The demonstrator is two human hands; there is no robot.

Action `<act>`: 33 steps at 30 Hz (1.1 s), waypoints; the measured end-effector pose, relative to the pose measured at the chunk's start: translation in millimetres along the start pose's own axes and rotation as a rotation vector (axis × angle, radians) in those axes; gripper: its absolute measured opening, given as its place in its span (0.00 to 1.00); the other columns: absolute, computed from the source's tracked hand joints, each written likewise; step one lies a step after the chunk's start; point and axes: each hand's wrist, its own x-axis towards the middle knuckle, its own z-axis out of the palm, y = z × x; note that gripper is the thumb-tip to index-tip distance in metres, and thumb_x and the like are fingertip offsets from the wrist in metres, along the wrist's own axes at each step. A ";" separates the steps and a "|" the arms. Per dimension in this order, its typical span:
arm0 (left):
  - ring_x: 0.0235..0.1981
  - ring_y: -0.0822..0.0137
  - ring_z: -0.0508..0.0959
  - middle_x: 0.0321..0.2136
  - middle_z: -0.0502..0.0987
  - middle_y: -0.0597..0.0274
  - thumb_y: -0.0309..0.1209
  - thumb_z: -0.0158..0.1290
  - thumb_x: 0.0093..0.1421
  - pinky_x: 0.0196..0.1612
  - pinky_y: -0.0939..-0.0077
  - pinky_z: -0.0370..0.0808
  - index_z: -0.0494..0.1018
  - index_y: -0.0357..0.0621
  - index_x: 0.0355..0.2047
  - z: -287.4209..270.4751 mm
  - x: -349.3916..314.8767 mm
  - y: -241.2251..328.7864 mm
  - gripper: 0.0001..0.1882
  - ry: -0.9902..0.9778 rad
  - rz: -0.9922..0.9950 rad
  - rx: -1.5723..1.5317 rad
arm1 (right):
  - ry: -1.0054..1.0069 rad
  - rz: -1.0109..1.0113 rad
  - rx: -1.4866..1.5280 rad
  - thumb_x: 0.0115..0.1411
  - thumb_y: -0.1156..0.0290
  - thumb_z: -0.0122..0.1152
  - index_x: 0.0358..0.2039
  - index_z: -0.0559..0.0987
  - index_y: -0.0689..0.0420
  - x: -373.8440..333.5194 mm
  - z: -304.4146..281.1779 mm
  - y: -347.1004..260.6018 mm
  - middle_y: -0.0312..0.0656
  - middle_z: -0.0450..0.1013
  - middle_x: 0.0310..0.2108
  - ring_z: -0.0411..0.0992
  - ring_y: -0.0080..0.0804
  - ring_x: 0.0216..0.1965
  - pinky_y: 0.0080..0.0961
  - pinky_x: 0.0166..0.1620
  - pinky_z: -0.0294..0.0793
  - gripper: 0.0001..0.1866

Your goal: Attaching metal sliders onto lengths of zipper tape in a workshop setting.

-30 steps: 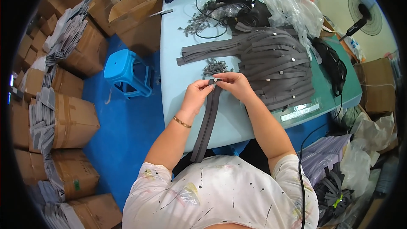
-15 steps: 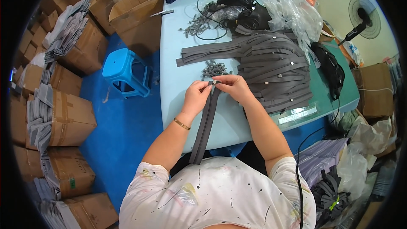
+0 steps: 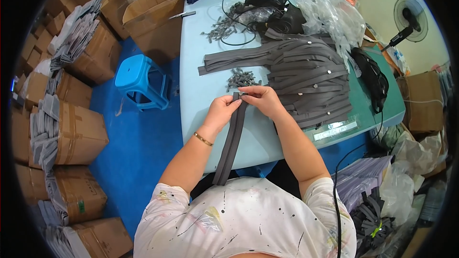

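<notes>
A long dark grey zipper (image 3: 231,144) hangs from my fingers over the table's near edge, its lower end against my shirt. With thumb and fingers closed, my left hand (image 3: 220,113) pinches its upper end. My right hand (image 3: 264,101) is closed at the same end, pinching what looks like a small zipper slider, mostly hidden by the fingertips. Just beyond the hands lies a small pile of grey zipper sliders (image 3: 241,78). To the right, a thick stack of dark grey zippers (image 3: 311,79) is spread out, with several pale dots on it.
The pale blue table (image 3: 201,110) also bears plastic bags (image 3: 330,12), a black mesh bundle (image 3: 282,16) and loose grey parts (image 3: 224,26). A blue stool (image 3: 143,81) and cardboard boxes (image 3: 81,129) stand left. A black cable (image 3: 339,162) runs down at right.
My fingers have shifted slightly at the zipper's upper end; the pale piece visible there earlier is now mostly covered. My left hand has moved slightly closer to the right fingertips.
</notes>
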 end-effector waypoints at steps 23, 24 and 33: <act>0.18 0.81 0.63 0.16 0.69 0.71 0.29 0.51 0.58 0.20 0.81 0.61 0.75 0.36 0.29 1.1 -2.9 0.2 0.08 0.062 0.121 0.342 | 0.050 -0.086 -0.088 0.51 0.74 0.62 0.35 0.80 0.60 0.3 -0.2 3.0 0.37 0.75 0.29 0.72 0.18 0.30 0.15 0.34 0.71 0.10; 0.18 0.81 0.63 0.16 0.69 0.71 0.29 0.51 0.58 0.20 0.81 0.61 0.75 0.36 0.29 2.5 -3.9 1.4 0.08 0.056 0.117 0.345 | 0.056 -0.082 -0.083 0.51 0.74 0.62 0.35 0.80 0.60 0.6 -1.0 2.8 0.37 0.75 0.29 0.72 0.18 0.30 0.15 0.34 0.71 0.10; 0.23 0.83 0.67 0.22 0.73 0.72 0.28 0.50 0.59 0.25 0.87 0.65 0.75 0.34 0.31 2.6 -6.4 5.7 0.08 0.026 0.128 0.388 | 0.077 -0.153 -0.205 0.49 0.74 0.64 0.30 0.79 0.63 -1.4 -0.9 3.9 0.38 0.75 0.26 0.72 0.20 0.28 0.18 0.33 0.72 0.08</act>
